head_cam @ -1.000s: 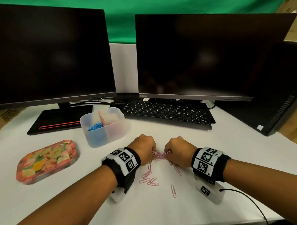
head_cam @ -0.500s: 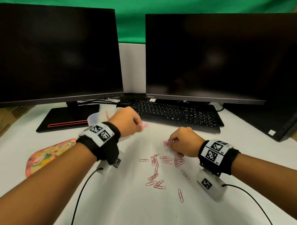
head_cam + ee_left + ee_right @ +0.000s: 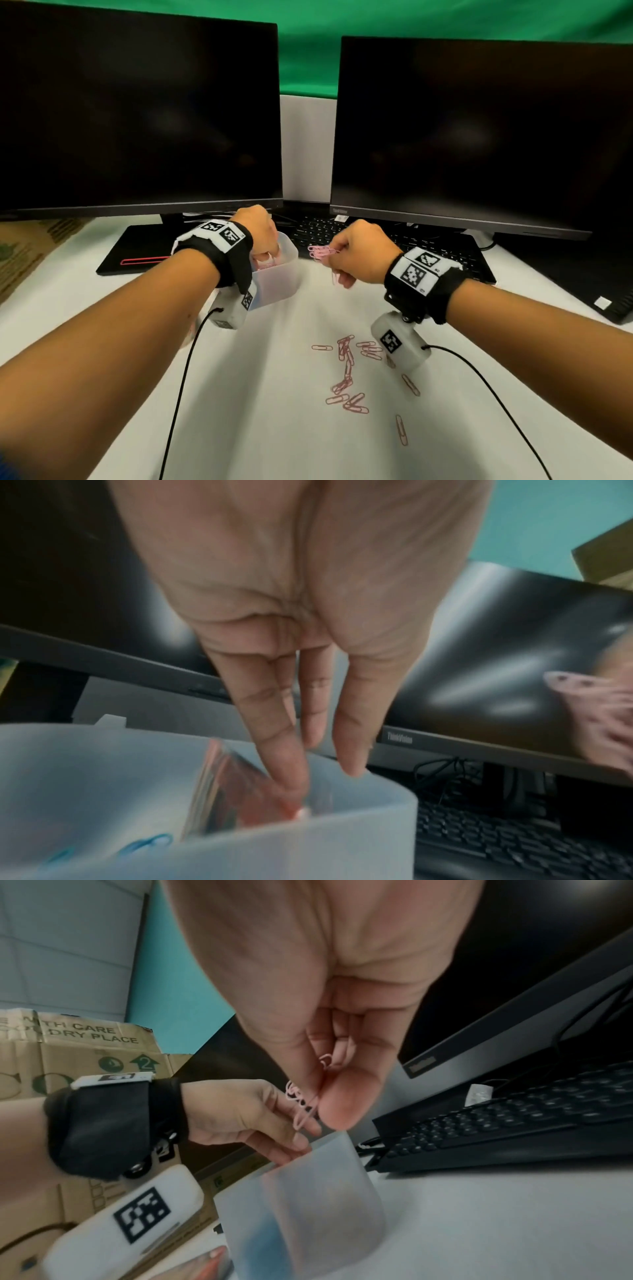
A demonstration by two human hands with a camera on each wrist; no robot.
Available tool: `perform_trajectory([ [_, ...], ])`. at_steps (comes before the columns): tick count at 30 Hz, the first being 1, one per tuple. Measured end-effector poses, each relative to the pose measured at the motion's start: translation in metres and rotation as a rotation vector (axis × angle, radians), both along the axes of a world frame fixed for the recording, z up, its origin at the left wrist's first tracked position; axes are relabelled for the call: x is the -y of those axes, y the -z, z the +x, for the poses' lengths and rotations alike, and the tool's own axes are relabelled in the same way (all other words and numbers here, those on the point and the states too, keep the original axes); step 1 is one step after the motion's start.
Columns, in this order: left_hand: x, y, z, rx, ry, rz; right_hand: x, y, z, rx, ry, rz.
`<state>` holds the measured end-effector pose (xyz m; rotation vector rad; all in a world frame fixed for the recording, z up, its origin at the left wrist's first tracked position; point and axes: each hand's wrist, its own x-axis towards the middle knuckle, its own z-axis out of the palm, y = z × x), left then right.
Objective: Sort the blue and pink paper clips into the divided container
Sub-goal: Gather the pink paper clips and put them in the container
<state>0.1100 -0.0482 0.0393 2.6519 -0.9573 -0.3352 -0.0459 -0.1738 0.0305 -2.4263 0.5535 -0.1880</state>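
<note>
The translucent divided container (image 3: 279, 284) stands in front of the left monitor. My left hand (image 3: 263, 240) is over it, fingers (image 3: 284, 750) straight and pointing down into the right compartment, where something pink blurs (image 3: 260, 788). Blue clips (image 3: 147, 842) show through the wall of the left compartment. My right hand (image 3: 337, 250) is raised just right of the container and pinches a bunch of pink clips (image 3: 320, 253) between thumb and fingers (image 3: 346, 1102). Several pink clips (image 3: 346, 370) lie loose on the white table below my right wrist.
Two dark monitors (image 3: 137, 113) (image 3: 479, 137) stand behind, with a black keyboard (image 3: 442, 250) under the right one. A black computer case (image 3: 603, 284) lies at the far right. Cardboard boxes (image 3: 85, 1053) are on the left. Wrist-camera cables (image 3: 178, 394) trail across the table.
My left hand went from the clip pile to the container and its fingers have straightened over the right compartment. My right hand lifted off the table with a bunch of pink clips, toward the container.
</note>
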Motion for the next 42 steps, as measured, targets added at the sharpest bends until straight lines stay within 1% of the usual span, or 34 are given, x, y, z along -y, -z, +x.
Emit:
perform_trajectory([
  [2,-0.004,-0.005,0.003,-0.051,-0.007,-0.077,-0.005,-0.005,0.019,0.026,0.002,0.019],
  [7,-0.022,-0.016,0.007,-0.063,-0.073,-0.2,-0.019,-0.012,0.067,0.016,0.01,-0.006],
  [12,-0.038,-0.014,-0.001,-0.104,-0.11,-0.142,-0.036,-0.006,0.101,-0.086,-0.001,-0.083],
  [17,-0.041,-0.008,-0.021,-0.105,-0.047,-0.087,-0.045,-0.002,0.105,-0.141,0.0,-0.101],
  [21,-0.038,-0.002,-0.041,-0.156,0.034,-0.051,-0.033,-0.008,0.074,-0.012,-0.011,-0.108],
  [23,-0.032,0.004,-0.057,-0.145,0.118,0.007,-0.022,-0.006,0.048,-0.002,-0.026,-0.125],
  [25,-0.025,0.017,-0.074,-0.112,0.198,0.074,-0.008,0.005,0.018,-0.114,-0.066,-0.212],
  [27,-0.017,0.035,-0.087,-0.044,0.282,0.154,0.005,0.022,-0.012,-0.329,-0.115,-0.362],
  [28,-0.014,0.045,-0.094,-0.031,0.323,0.192,0.01,0.032,-0.03,-0.438,-0.144,-0.396],
  [30,-0.011,0.06,-0.104,-0.037,0.402,0.262,0.014,0.048,-0.06,-0.591,-0.222,-0.377],
  [31,-0.011,0.065,-0.109,-0.041,0.428,0.281,0.013,0.054,-0.074,-0.625,-0.264,-0.341],
  [33,-0.011,0.069,-0.12,-0.023,0.489,0.288,0.008,0.066,-0.097,-0.608,-0.343,-0.272],
  [35,-0.015,0.07,-0.132,0.0,0.565,0.274,0.003,0.076,-0.114,-0.552,-0.379,-0.214],
  [37,-0.019,0.073,-0.142,-0.033,0.642,0.245,0.0,0.08,-0.126,-0.514,-0.407,-0.18],
  [39,-0.024,0.076,-0.15,-0.104,0.702,0.205,0.0,0.075,-0.137,-0.472,-0.449,-0.162],
  [41,-0.028,0.077,-0.152,-0.137,0.718,0.16,0.002,0.066,-0.145,-0.407,-0.433,-0.159],
  [42,-0.029,0.077,-0.151,-0.123,0.7,0.138,0.005,0.063,-0.148,-0.37,-0.384,-0.172],
])
